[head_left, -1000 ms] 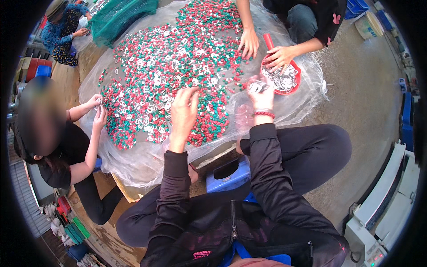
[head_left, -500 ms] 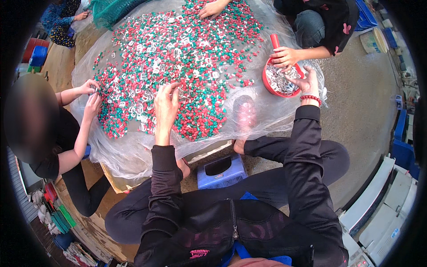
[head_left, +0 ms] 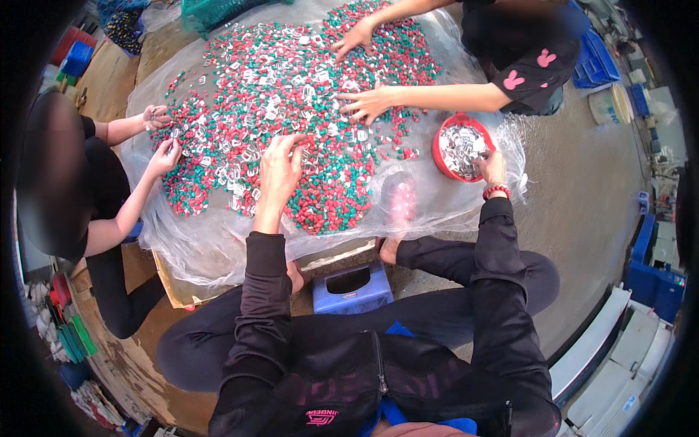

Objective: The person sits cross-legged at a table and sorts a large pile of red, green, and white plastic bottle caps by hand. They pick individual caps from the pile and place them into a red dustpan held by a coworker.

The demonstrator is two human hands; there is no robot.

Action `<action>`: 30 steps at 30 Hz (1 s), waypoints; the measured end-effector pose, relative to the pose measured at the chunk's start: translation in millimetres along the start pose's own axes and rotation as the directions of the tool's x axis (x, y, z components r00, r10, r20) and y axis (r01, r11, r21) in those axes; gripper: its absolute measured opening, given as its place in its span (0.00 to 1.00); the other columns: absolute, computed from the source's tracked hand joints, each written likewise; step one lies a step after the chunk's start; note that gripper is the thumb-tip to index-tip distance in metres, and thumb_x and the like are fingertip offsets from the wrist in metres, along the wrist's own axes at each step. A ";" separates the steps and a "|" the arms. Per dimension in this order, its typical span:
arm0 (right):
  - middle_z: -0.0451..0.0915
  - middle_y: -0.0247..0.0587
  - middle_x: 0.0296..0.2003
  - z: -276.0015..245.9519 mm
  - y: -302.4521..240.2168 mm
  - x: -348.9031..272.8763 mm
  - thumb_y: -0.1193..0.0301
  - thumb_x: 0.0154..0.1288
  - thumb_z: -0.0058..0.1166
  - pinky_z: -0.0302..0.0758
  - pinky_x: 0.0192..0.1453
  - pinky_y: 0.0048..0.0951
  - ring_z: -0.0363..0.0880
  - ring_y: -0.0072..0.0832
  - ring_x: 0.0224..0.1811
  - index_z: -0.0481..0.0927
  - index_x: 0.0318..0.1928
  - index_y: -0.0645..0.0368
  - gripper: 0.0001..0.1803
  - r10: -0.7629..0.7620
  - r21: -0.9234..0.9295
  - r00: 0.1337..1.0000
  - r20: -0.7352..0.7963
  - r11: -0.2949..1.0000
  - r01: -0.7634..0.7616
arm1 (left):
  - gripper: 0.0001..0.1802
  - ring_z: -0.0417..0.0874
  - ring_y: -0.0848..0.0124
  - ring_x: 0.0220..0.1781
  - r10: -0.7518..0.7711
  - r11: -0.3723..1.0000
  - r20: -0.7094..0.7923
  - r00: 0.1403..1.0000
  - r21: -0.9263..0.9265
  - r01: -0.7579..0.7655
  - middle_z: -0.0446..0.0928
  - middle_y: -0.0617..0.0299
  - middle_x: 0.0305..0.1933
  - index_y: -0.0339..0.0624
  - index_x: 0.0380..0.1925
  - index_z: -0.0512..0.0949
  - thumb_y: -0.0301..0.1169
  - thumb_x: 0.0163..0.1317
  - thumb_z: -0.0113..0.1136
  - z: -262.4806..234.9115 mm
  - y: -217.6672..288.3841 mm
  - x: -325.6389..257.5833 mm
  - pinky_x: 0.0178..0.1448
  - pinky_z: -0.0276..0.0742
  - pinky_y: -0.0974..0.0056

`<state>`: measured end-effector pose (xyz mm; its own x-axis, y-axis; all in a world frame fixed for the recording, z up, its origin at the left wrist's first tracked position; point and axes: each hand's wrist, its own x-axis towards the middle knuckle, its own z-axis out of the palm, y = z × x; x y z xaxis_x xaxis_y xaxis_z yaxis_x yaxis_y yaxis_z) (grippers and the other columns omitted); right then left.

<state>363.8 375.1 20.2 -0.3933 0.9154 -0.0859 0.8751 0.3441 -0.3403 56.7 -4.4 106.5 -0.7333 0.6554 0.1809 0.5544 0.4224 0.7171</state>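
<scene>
A wide heap of small red and green pieces mixed with white buckle-like frames (head_left: 255, 109) covers the plastic-sheeted table. Over its near part reaches my left hand (head_left: 279, 171), fingers bent and drawn together; whatever they hold is too small to make out. My right hand (head_left: 494, 167), with a red bead bracelet at the wrist, is at the right rim of a red bowl (head_left: 440, 156). Its fingers are curled together above the white pieces (head_left: 462, 146) inside, and I cannot see what is between them.
At the far right a co-worker spreads both hands (head_left: 371, 103) on the heap. Another co-worker at the left has two hands (head_left: 166, 154) by its edge. A blue stool (head_left: 354, 291) stands below the table, and green netting (head_left: 218, 14) lies at the back.
My right hand has gone from open, palm up beside the bowl, to curled at its rim. The far co-worker's hand has left the bowl for the heap. My left hand stays over the heap.
</scene>
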 end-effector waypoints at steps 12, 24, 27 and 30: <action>0.83 0.36 0.32 -36.9 -187.8 -55.1 0.76 0.62 0.58 0.76 0.35 0.19 0.79 0.19 0.29 0.79 0.41 0.63 0.07 -0.492 0.868 0.731 0.473 0.404 -0.290 | 0.21 0.81 0.68 0.47 0.139 0.797 0.119 0.983 -0.603 -0.039 0.78 0.54 0.50 0.41 0.54 0.73 0.25 0.60 0.60 52.6 58.4 5.6 0.46 0.79 0.64; 0.79 0.23 0.33 48.2 -293.1 -152.4 0.66 0.59 0.63 0.68 0.36 0.22 0.73 0.14 0.35 0.83 0.35 0.50 0.06 -0.463 0.759 0.602 0.651 0.380 -0.528 | 0.09 0.81 0.69 0.34 -0.068 0.849 -0.023 0.997 -0.526 0.046 0.78 0.58 0.33 0.36 0.41 0.77 0.24 0.61 0.56 -10.7 -8.1 -4.4 0.40 0.77 0.63; 0.79 0.22 0.32 62.4 -293.4 -162.2 0.64 0.59 0.63 0.69 0.38 0.29 0.72 0.16 0.35 0.82 0.38 0.51 0.09 -0.335 0.728 0.647 0.684 0.260 -0.634 | 0.11 0.80 0.66 0.36 0.065 0.952 -0.012 0.998 -0.299 -0.066 0.77 0.58 0.33 0.37 0.42 0.78 0.25 0.60 0.57 -14.6 -15.5 -8.0 0.43 0.74 0.62; 0.78 0.26 0.35 77.2 -294.7 -170.7 0.63 0.59 0.63 0.70 0.41 0.33 0.71 0.20 0.37 0.81 0.42 0.52 0.12 -0.228 0.692 0.667 0.710 0.046 -0.721 | 0.09 0.79 0.70 0.37 0.120 0.976 0.072 0.990 -0.191 -0.105 0.77 0.61 0.35 0.38 0.41 0.80 0.26 0.62 0.57 -16.9 -18.8 -10.3 0.44 0.73 0.66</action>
<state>151.3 101.3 62.8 -0.6618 0.3833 -0.6443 0.1291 -0.7883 -0.6016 47.2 -29.6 102.5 -0.6309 0.7450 0.2168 0.5425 0.2239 0.8096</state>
